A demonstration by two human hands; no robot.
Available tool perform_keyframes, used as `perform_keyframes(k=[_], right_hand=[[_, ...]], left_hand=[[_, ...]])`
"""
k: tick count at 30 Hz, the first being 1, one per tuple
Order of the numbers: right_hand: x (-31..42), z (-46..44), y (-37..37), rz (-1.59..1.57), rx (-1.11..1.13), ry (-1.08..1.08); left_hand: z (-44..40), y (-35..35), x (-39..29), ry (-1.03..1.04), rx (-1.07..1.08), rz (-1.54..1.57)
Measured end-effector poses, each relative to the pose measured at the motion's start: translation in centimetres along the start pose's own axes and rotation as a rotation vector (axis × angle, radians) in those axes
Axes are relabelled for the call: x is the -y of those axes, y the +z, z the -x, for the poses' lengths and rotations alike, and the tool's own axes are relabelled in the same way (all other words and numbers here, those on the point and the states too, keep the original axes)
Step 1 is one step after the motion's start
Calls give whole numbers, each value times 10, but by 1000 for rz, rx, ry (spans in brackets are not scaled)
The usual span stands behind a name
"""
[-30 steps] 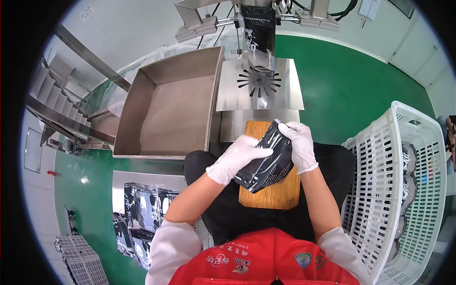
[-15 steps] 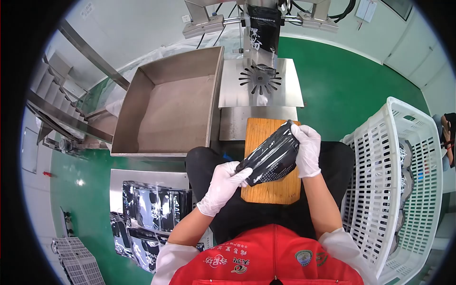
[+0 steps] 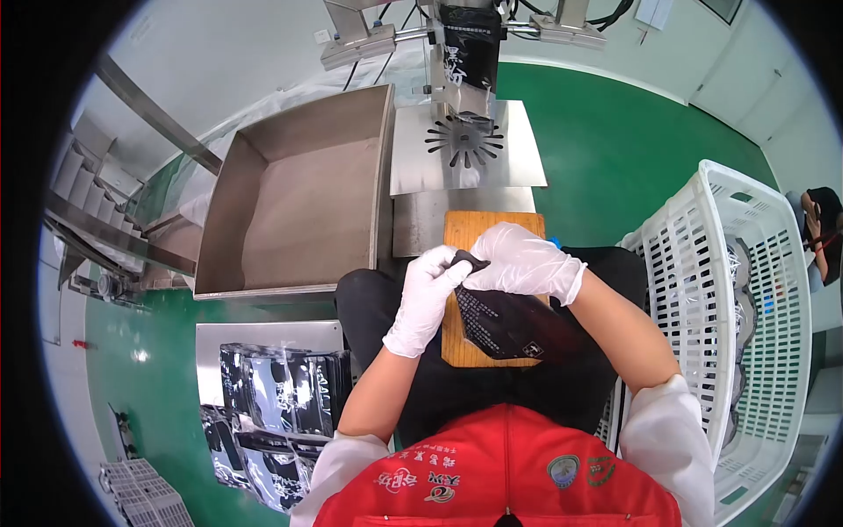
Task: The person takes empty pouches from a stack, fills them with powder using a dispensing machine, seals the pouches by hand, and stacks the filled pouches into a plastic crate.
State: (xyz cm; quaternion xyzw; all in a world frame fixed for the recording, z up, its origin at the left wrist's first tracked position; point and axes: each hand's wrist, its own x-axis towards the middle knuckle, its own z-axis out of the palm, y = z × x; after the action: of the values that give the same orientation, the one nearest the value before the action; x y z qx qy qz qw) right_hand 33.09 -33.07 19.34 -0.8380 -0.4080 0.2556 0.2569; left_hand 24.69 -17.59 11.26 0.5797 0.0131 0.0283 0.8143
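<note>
A black plastic packaging bag (image 3: 509, 327) with small white print hangs from my two gloved hands, over a wooden board (image 3: 461, 344) by my knees. My left hand (image 3: 425, 300) pinches its gathered top corner between thumb and fingers. Right beside it, my right hand (image 3: 524, 263) is closed on the same upper edge, with its back covering part of the bag. The fingertips of both hands nearly meet at the bunched plastic. Stacked on a metal surface to my left are several black and silver printed bags (image 3: 281, 386).
A deep metal tray (image 3: 307, 211) stands front left. Ahead, another black bag (image 3: 470, 57) hangs on a metal machine, above a slotted disc (image 3: 464, 142). At right is a white slotted basket (image 3: 685, 281) holding packages. Another person (image 3: 823, 233) shows at the far right.
The bag has turned, its body now hanging down to the right. My right hand has come in toward the left, and both hands now pinch the bunched top edge.
</note>
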Motion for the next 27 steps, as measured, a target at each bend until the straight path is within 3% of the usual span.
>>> perform_keyframes(k=[2,4,6,7,12,22,27], right_hand=[[-6,-2,4,-52,-80,-28],[-11,4,12,-293,-72,105],[-9,14,6,-302,-50,153],[-8,21,2,-310,-35,195],[-16,67,3,-394,-65,338],[-16,128,29,-783,-325,521],[-20,140,36,-771,-378,524]], left_hand=[[1,-4,3,-26,33,-92],[-2,-10,9,7,64,-159],[-4,-4,7,29,13,-100],[-2,5,6,14,-49,79],[-9,15,10,50,-169,216],[-10,23,17,46,-192,238],[-9,26,15,88,-209,233]])
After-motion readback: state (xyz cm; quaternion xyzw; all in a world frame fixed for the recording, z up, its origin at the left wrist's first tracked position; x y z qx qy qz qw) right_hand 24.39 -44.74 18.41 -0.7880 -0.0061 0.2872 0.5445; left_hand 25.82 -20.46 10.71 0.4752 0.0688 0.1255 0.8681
